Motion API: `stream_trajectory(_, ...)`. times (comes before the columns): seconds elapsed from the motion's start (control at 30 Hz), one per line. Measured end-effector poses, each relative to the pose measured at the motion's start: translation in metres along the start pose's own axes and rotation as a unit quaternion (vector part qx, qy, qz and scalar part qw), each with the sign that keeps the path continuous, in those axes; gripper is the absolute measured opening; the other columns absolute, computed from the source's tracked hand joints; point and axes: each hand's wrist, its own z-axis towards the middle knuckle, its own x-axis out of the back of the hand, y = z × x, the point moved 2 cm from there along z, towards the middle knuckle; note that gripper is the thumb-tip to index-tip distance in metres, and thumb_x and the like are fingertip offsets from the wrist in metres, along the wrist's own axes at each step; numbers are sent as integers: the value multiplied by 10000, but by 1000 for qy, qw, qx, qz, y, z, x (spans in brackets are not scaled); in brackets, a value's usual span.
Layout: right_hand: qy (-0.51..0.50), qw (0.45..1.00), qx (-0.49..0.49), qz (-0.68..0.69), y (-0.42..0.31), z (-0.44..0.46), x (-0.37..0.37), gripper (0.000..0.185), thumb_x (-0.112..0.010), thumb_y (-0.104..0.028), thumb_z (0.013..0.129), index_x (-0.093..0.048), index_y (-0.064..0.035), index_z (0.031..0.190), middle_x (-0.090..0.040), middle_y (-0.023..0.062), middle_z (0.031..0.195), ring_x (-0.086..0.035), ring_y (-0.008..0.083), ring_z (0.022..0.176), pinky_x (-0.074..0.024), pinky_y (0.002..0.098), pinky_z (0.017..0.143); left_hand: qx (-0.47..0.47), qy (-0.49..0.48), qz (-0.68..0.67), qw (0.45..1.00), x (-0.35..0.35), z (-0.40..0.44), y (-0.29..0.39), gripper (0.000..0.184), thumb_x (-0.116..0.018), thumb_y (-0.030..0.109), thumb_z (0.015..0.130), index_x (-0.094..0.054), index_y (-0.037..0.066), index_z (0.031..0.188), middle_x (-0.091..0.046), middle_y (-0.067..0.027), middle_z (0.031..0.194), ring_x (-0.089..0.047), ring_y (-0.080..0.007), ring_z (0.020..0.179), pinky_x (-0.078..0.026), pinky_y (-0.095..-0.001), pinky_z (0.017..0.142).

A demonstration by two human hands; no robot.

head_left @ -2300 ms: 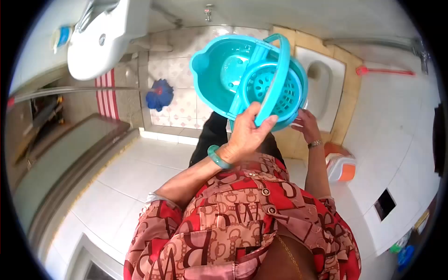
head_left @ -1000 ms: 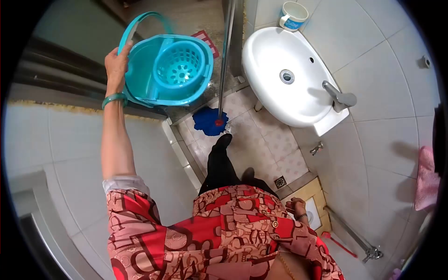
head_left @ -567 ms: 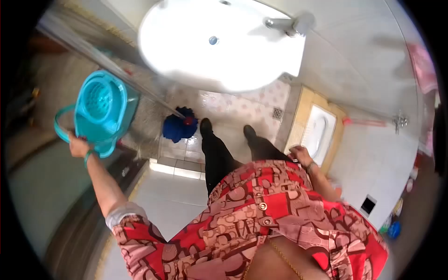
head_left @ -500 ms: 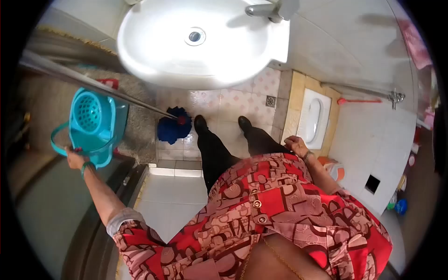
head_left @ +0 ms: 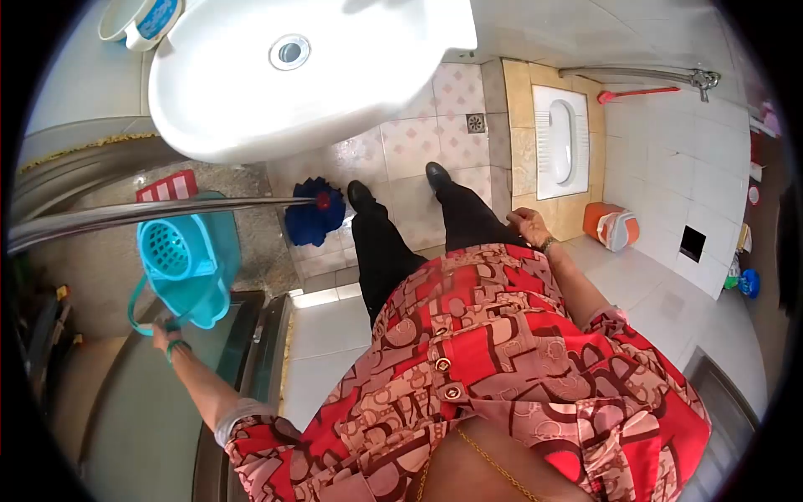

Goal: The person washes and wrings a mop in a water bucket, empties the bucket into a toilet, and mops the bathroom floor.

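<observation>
My left hand [head_left: 165,333] is closed around the curved handle of a turquoise mop bucket [head_left: 216,284] at left. The bucket's round wringer basket [head_left: 166,248] faces up, with holes in its bottom. A mop with a blue cloth head [head_left: 308,226] rests on the tiles beside my left shoe. Its metal pole [head_left: 159,209] runs over the bucket to the left edge; neither hand is on it. My right hand [head_left: 529,226] hangs by my right thigh, fingers curled in, with nothing visible in them.
A white washbasin [head_left: 251,138] juts out ahead. To the right are a squat toilet [head_left: 562,144], an orange and white container [head_left: 609,224] and a wall pipe [head_left: 636,74]. A floor drain [head_left: 475,124] lies ahead. A raised threshold [head_left: 322,297] and a glass panel [head_left: 150,418] border the left side.
The view has shifted, so the basin sits further left and the bucket lower and further right. The mop pole now lies nearly level across the view. My left hand keeps the bucket handle.
</observation>
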Motion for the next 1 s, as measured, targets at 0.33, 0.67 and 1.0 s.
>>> stream_trajectory(0.33,10,999,-11,49,15,-32,-23,277,-549,-255,789,-583,2,884,-611,96,734,-570,154,653,-454,262,603,-1,-245,-66,967,-111,-73,33,567,-608,293,773,-358,56,1224,-416,-156,1201,-384,-282,1118,-321,-432,911)
stream_trajectory(0.67,30,999,-23,25,34,-28,-23,207,-550,-181,744,-579,24,762,-568,86,623,-553,156,562,-429,282,533,-221,-582,-124,773,-162,-300,106,778,-396,616,786,-231,68,1314,-378,-197,1264,-349,-303,1174,-255,-437,979)
stream_trajectory(1.0,-4,981,-24,191,44,-2,-10,232,-521,-253,787,-569,-29,817,-601,75,634,-570,142,542,-449,262,470,-348,-482,-39,803,-180,-487,79,379,-487,223,878,-391,51,555,-388,-39,496,-393,-122,491,-334,-258,493)
